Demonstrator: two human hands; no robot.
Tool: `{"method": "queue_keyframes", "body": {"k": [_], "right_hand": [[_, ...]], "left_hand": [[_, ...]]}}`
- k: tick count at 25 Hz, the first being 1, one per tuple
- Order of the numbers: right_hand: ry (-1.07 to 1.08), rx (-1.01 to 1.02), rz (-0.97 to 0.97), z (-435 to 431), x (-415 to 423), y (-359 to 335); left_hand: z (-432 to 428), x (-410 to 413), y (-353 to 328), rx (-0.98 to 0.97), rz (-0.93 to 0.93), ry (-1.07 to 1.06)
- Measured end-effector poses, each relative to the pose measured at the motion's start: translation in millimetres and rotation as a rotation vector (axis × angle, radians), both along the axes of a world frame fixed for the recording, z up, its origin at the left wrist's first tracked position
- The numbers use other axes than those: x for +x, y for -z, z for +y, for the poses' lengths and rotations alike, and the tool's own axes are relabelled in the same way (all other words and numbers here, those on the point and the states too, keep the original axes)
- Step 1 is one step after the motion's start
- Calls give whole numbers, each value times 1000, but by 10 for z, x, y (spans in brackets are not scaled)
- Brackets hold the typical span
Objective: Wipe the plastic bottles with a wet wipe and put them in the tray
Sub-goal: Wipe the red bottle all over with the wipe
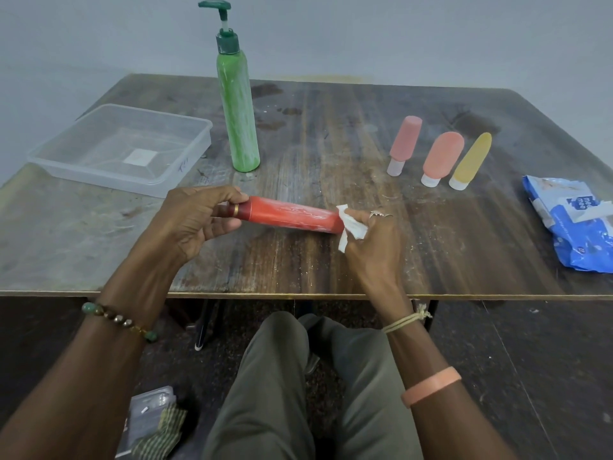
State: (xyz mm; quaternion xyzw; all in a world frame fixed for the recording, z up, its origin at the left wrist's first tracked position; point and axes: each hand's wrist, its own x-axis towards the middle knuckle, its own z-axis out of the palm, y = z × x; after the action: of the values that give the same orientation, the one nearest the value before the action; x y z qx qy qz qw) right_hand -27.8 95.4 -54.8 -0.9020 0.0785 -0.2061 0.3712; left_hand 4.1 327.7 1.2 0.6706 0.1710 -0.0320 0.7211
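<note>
Horizontally, hands hold cylindrical red bottle, crumpled wipe.

Horizontal red bottle, white wipe at its end

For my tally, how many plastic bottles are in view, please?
5: tall green pump bottle standing centre; long red bottle held; two pink squeeze bottles, one yellow squeeze bottle, right.

5 bottles, 1 tray, 1 wipe, 1 pack
</note>
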Motion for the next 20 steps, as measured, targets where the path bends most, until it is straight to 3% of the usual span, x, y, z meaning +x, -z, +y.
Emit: {"method": "queue_keyframes", "body": {"k": [12,16,20], "right_hand": [[7,93,-79,133,-92,-66],[-78,96,10,82,-130,-123],[25,89,-13,-99,-68,-218]], "left_hand": [[-76,12,-89,75,-39,4],[-57,-55,-99,82,-57,27],[-3,-144,-149,147,-81,127]]}}
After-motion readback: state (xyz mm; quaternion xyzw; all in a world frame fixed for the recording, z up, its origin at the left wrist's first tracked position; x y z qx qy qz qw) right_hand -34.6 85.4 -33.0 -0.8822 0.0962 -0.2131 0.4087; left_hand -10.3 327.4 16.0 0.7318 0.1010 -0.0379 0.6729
